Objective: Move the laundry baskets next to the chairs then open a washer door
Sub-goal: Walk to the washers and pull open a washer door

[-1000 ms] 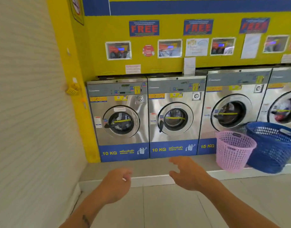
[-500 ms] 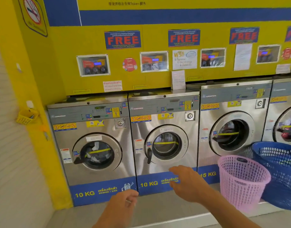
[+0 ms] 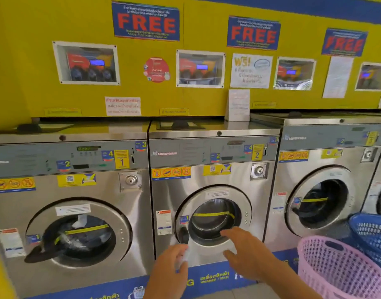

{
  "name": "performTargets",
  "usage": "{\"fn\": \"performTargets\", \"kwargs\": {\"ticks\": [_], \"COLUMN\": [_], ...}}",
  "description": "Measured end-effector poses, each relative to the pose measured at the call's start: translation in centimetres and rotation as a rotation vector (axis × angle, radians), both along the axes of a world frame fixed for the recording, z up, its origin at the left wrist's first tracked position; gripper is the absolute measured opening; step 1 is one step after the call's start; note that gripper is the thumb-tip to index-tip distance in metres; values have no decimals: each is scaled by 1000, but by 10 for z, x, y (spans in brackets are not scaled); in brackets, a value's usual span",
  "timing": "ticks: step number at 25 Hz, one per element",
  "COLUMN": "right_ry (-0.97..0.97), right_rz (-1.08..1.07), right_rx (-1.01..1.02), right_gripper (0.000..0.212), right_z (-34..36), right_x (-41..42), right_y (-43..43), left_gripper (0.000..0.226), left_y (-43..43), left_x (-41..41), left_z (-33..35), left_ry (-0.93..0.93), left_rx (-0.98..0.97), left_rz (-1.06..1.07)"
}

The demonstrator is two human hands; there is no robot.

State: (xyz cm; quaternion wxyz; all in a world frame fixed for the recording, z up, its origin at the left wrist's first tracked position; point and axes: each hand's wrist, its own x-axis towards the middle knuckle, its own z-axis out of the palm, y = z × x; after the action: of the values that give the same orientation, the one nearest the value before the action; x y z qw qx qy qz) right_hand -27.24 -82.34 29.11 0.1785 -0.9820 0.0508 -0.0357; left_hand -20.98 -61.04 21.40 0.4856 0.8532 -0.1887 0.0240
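Three steel front-load washers stand in a row. The middle washer's round door (image 3: 213, 216) is closed, with a black handle (image 3: 183, 235) on its left side. My left hand (image 3: 170, 270) reaches up just below that handle, fingers loosely apart, holding nothing. Lower right of the door, my right hand (image 3: 247, 253) spreads open in front of it. A pink laundry basket (image 3: 340, 270) stands at the lower right, with a blue laundry basket (image 3: 373, 234) behind it. No chairs are in view.
The left washer's door (image 3: 77, 234) has clothes behind its glass and a black handle at its lower left. The right washer (image 3: 319, 203) stands behind the baskets. A yellow wall with FREE signs (image 3: 145, 22) runs above the machines.
The view has moved much closer to the washers. Both hands have risen toward the middle washer's door, the left hand now just under its handle.
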Motion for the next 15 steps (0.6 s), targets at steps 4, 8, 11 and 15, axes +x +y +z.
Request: {"fn": "performTargets", "kwargs": {"ticks": [4, 8, 11, 15], "right_ry": [33, 16, 56, 56], "right_rz": [-16, -10, 27, 149], "right_rx": [-33, -119, -178, -279], "right_gripper": [58, 60, 75, 93], "right_z": [-15, -32, -39, -56], "right_x": [77, 160, 223, 298], "right_y": [-34, -84, -117, -150], "left_gripper": [35, 44, 50, 58], "left_y": [-42, -94, -129, -168], "left_x": [91, 172, 217, 266], "left_z": [-1, -6, -18, -27], "left_ry": [-219, -339, -328, -255], "left_rx": [50, 149, 231, 351], "left_rz": [15, -3, -1, 56]}}
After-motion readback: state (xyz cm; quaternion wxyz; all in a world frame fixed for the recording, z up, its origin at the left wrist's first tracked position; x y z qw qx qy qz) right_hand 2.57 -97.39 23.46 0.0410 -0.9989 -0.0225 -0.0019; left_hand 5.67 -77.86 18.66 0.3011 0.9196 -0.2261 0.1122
